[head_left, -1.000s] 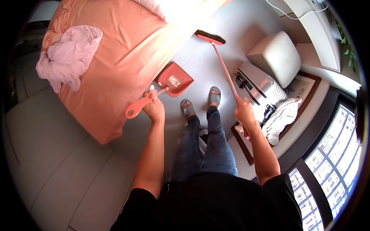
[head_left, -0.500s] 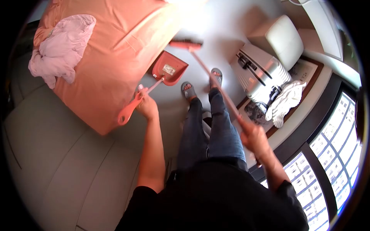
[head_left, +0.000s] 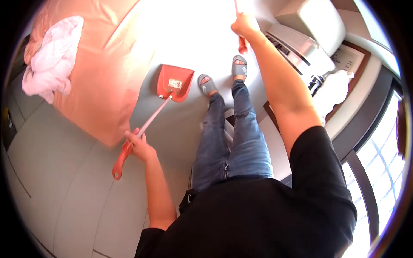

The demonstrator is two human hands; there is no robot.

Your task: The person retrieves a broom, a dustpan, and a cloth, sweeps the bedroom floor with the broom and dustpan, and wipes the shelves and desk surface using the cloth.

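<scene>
My left hand (head_left: 140, 144) is closed round the handle of a red dustpan (head_left: 175, 81), near where the red grip meets the pale rod. The pan rests on the floor beside the bed, left of my feet, with a white label inside. At the top, my right hand (head_left: 246, 26) grips the broom handle (head_left: 242, 45), whose red end points down toward my right foot. The broom's head is not visible; the upper middle is washed out by glare.
The bed (head_left: 99, 77) with an orange sheet fills the upper left, a pink cloth (head_left: 56, 56) on it. To the right are a silver suitcase (head_left: 297, 45), a white stool (head_left: 322, 21), a striped cloth (head_left: 333, 92), a framed picture (head_left: 363, 62) and a window (head_left: 383, 150).
My right hand has moved up and forward with the broom, and the broom head has left the view. My left hand has moved down and left, its grip still on the dustpan handle.
</scene>
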